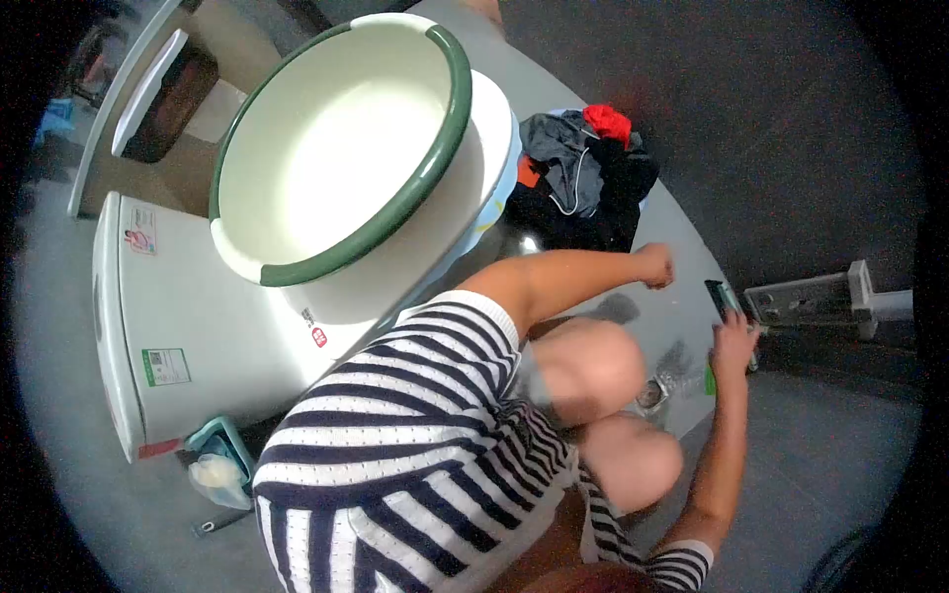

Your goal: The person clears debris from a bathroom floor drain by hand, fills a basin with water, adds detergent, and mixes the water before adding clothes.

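My left hand [654,265], slightly blurred, hangs over the grey floor with its fingers curled closed; nothing shows in it. Just beyond it lies a heap of dark clothes [568,163] with a red piece [608,124] on top and a white cord across it. My right hand [733,348] reaches down at the right, its fingers stretched out over a dark, green-edged object [720,294]. The hand covers part of that object, so its kind cannot be made out. A small bright green patch [710,381] shows beside the wrist.
A large white basin with a green rim [420,188] stands tilted at the upper left, above a white cabinet-like appliance [188,326] with labels. A metal floor drain [652,393] is near my knees. A clear rail-like piece [806,301] lies right. A teal bin [219,450] stands lower left.
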The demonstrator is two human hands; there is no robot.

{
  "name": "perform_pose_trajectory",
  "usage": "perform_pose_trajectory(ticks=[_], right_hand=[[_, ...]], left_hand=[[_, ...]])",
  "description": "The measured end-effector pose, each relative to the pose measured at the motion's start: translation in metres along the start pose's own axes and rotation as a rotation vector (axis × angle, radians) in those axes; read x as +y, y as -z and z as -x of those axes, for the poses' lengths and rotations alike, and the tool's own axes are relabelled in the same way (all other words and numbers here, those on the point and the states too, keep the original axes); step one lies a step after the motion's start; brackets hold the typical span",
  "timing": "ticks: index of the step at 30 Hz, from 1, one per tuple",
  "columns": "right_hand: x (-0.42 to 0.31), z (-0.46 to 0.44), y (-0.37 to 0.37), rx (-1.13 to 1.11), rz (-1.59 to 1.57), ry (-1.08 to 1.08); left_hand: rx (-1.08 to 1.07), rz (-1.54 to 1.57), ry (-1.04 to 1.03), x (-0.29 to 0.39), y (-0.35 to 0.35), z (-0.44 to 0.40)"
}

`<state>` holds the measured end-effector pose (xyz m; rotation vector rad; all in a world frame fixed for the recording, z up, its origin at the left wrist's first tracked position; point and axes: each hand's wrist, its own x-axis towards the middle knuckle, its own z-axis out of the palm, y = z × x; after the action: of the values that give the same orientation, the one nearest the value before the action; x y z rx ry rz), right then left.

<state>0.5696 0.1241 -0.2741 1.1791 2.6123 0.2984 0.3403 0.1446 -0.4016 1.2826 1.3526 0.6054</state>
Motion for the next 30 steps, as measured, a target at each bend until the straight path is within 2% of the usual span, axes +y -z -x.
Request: perform_pose_trajectory(ticks=[1,2,3,4,6,7,8,11,13,14,15,16,17,18,19,20,22,23,24,25,26,27,28,29,30], right_hand=[[-0.017,-0.024,0.035,0.094,-0.156,0.038],[-0.031,-0.052,0.05,0.189,-0.703,-0.003],[-0.056,-0.074,0.093,-0.047,-1.337,-0.004],[-0.09,-0.082,0.159,-0.135,-1.559,0.002],[-0.156,-0.093,0.245,-0.218,-1.615,0.138],[-0.182,-0.102,0.265,-0.324,-1.703,0.182],[-0.207,-0.109,0.281,-0.374,-1.656,0.216],[-0.257,-0.129,0.29,-0.547,-1.6,0.312],[-0.275,-0.135,0.284,-0.629,-1.763,0.242],[-0.274,-0.135,0.287,-0.562,-1.84,0.196],[-0.266,-0.139,0.284,-0.58,-1.921,0.228],[-0.256,-0.139,0.278,-0.477,-1.954,0.12],[-0.236,-0.139,0.273,-0.512,-1.93,0.074],[-0.219,-0.136,0.264,-0.405,-1.977,-0.053],[-0.191,-0.133,0.261,-0.456,-2.04,0.034],[-0.177,-0.112,0.271,-0.355,-2.182,-0.015],[-0.146,-0.083,0.275,-0.034,-2.219,-0.289],[-0.112,-0.079,0.26,0.006,-2.277,-0.277],[-0.105,-0.064,0.269,0.229,-2.271,-0.488],[-0.077,-0.055,0.253,0.29,-2.261,-0.473],[-0.048,-0.046,0.238,0.35,-2.249,-0.457],[0.009,-0.039,0.202,0.16,-2.361,-0.475],[0.037,-0.025,0.182,0.17,-2.363,-0.364],[0.051,-0.008,0.173,0.23,-2.335,-0.463],[0.06,0.008,0.166,0.234,-2.347,-0.494]], left_hand=[[0.056,-0.039,0.031,-0.008,0.003,0.004],[0.108,-0.074,0.066,-0.012,0.0,0.012],[0.114,-0.066,0.057,-0.013,0.0,0.023],[0.118,0.036,0.02,-0.013,0.002,0.034],[0.142,0.13,-0.034,-0.015,-0.002,0.036],[0.157,0.161,-0.033,-0.015,-0.004,0.035],[0.18,0.203,-0.025,-0.008,-0.002,0.035],[0.237,0.384,0.009,0.002,0.004,0.035],[0.249,0.5,0.031,0.007,0.013,0.039],[0.244,0.561,0.034,0.011,0.015,0.041],[0.234,0.613,0.037,0.015,0.019,0.041],[0.221,0.667,0.04,0.019,0.018,0.039],[0.207,0.721,0.046,0.026,0.021,0.043],[0.198,0.77,0.048,0.032,0.026,0.046],[0.188,0.818,0.048,0.038,0.03,0.047],[0.181,0.859,0.047,0.045,0.036,0.049],[0.176,0.918,0.027,0.057,0.056,0.047],[0.177,0.946,0.012,0.066,0.07,0.046],[0.188,0.959,-0.014,0.076,0.091,0.047],[0.207,0.963,-0.046,0.085,0.118,0.055],[0.227,0.947,-0.084,0.095,0.146,0.061],[0.256,0.917,-0.129,0.108,0.179,0.067],[0.293,0.834,-0.178,0.118,0.214,0.084],[0.338,0.706,-0.222,0.13,0.248,0.106],[0.402,0.381,-0.209,0.147,0.275,0.142]])
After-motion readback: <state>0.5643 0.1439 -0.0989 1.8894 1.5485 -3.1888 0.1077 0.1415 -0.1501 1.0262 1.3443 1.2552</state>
